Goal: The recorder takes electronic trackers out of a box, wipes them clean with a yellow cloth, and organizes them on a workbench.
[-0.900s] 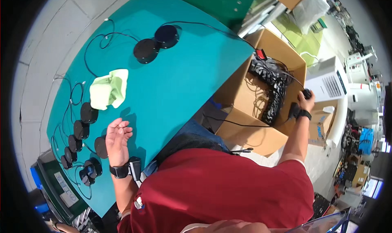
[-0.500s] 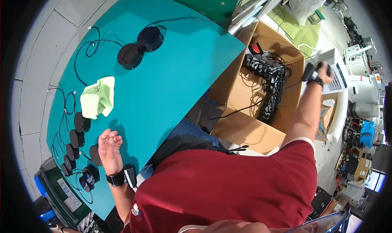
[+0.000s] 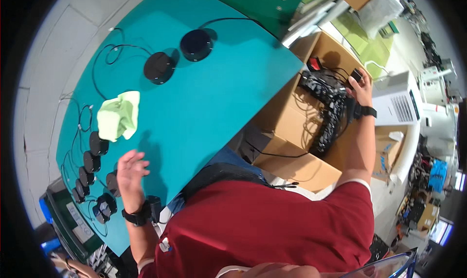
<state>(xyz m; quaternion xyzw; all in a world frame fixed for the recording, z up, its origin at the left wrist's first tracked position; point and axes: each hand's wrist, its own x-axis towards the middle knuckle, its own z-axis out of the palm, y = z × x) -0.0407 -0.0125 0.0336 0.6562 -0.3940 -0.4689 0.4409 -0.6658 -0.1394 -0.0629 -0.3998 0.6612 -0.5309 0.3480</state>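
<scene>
Your right hand (image 3: 359, 85) reaches into the open cardboard box (image 3: 292, 117) beside the counter (image 3: 219, 83), and its grip is clenched around a small black puck-shaped device (image 3: 356, 75) held just above the tangle of black devices and cables (image 3: 328, 110) that fills the box. A black band sits on that wrist. A small red object (image 3: 315, 64) lies at the far end of the box, near the tangle.

Your left hand (image 3: 130, 172) hovers over the teal counter with its grip released, fingers spread and holding nothing; whether the palm touches the surface you cannot tell. Just beside it, toward the counter's left edge, a row of black round devices (image 3: 92, 156) lies with thin black cables trailing off them. A crumpled pale green cloth (image 3: 118, 115) lies beyond the hand, near the head of that row.

Two larger black discs (image 3: 177, 56) sit well apart from both hands at the far side of the counter, each with a cable running off.

To the right of the box stands a white appliance (image 3: 399, 102) with a vented grille. At the lower left, below the counter's edge, is a dark green bin (image 3: 68, 219) carrying a pale rectangular label.
</scene>
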